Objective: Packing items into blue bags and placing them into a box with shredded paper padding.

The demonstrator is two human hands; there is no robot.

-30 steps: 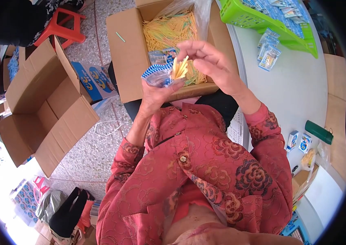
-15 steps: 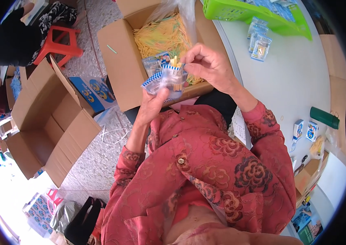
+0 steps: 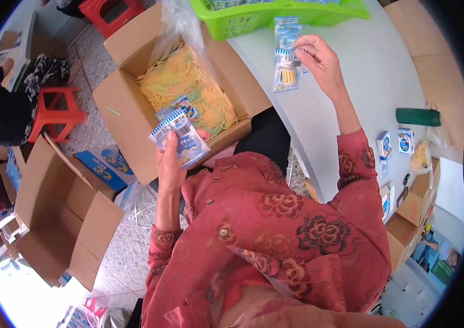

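My left hand [image 3: 170,164] grips several flat blue-and-white plastic packets [image 3: 180,139], the thumb lying across the top one. It is over the near edge of an open cardboard box [image 3: 125,145]. Inside that box is a heap of thin yellow and green sticks [image 3: 185,82], with another small packet [image 3: 184,105] on top of them. Over the white table, my right hand [image 3: 319,57] pinches the upper edge of a clear packet [image 3: 287,71] with yellow sticks inside. This packet overlaps other filled packets [image 3: 286,34]; whether it rests on the tabletop I cannot tell.
A green plastic basket [image 3: 232,24] of packets stands at the table's far edge. On the table's right are a dark green bottle [image 3: 418,116] and small boxes [image 3: 405,141]. An open carton [image 3: 59,218] and red stools [image 3: 57,112] stand left, near another person [image 3: 2,109].
My right hand has moved from the packet opening over the box to the packets on the table, carrying the stick-filled packet. My left hand keeps the other packets. The view has shifted.
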